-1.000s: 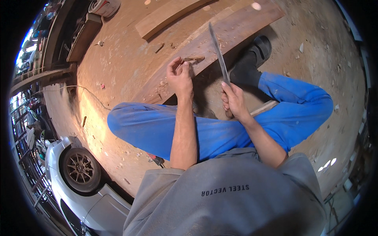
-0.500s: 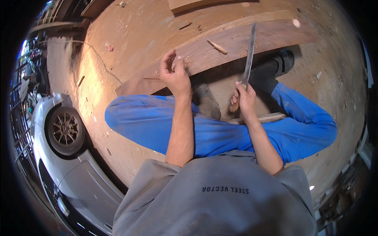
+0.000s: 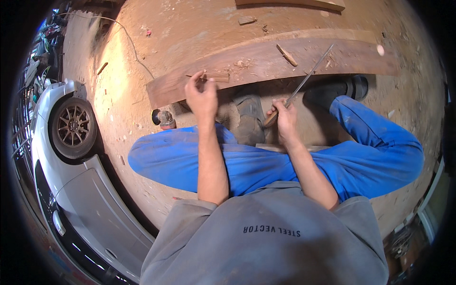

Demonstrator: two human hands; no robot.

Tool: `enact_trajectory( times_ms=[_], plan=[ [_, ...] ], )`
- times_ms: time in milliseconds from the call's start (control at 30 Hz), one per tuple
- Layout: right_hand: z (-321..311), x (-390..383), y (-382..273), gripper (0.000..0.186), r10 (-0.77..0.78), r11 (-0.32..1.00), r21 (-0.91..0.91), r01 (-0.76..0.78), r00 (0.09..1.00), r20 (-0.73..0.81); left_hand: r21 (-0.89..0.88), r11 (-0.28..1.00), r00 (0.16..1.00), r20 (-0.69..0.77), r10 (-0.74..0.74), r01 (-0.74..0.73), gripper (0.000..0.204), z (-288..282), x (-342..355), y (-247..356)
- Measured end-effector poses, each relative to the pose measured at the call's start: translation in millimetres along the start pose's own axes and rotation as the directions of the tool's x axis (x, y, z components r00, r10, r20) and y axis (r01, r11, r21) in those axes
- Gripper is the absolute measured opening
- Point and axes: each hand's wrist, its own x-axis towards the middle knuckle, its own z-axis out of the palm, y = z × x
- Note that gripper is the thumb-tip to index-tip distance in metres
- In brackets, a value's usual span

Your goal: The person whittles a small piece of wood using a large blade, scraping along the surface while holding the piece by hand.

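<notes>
My left hand (image 3: 202, 95) is at a long reddish board (image 3: 361, 59), fingers loosely curled and apart beside a thin dark wood strip (image 3: 221, 77); whether they touch it is unclear. My right hand (image 3: 284, 116) grips the wooden handle of a long blade (image 3: 309, 74), which angles up-right over the board. A pale splintered piece of wood (image 3: 287, 54) and shavings lie on the board. Below the board are my dark sandal (image 3: 356, 86) and a worn brown boot (image 3: 249, 118).
An angle grinder (image 3: 164, 118) sits beside my left knee. A silver car (image 3: 85, 190) with a bronze wheel (image 3: 73, 127) stands at the left. A second plank (image 3: 289, 5) lies at the top, a cord (image 3: 130, 40) crosses the floor, and clutter lines both rims.
My left hand has let go of the pale wood piece and shifted left to the dark strip. The blade in my right hand has tilted further rightward. The view has also shifted.
</notes>
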Motion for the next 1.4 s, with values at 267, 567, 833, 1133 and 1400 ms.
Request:
enact_trajectory(
  times_ms=[267, 567, 833, 1133, 1400],
  plan=[
    [19, -7, 11, 0.015, 0.022, 0.996, -0.094, -0.015, 0.997, 0.074, 0.261, 0.954, 0.988, 0.003, 0.153, -0.148, 0.064, 17, -17, 8],
    [23, -16, 15, 0.018, 0.006, 0.995, -0.103, 0.000, 0.999, 0.048, 0.138, 0.963, 0.971, 0.094, 0.220, -0.231, 0.045, 20, -13, 12],
    [7, -17, 12, 0.017, -0.021, 1.000, -0.002, 0.022, 0.998, 0.061, -0.182, 0.898, 0.901, 0.102, 0.422, -0.400, 0.015, 9, -18, 76],
    [-13, -27, -24, 0.030, -0.038, 0.992, 0.121, 0.035, 0.999, 0.026, -0.703, 0.711, 0.848, 0.384, 0.365, 0.012, 0.027, 42, -33, 125],
    [-21, -34, -44, 0.057, -0.192, 0.980, -0.046, 0.194, 0.980, 0.055, -0.599, 0.788, 0.858, 0.323, 0.400, -0.142, 0.020, 72, -32, 113]
  ],
)
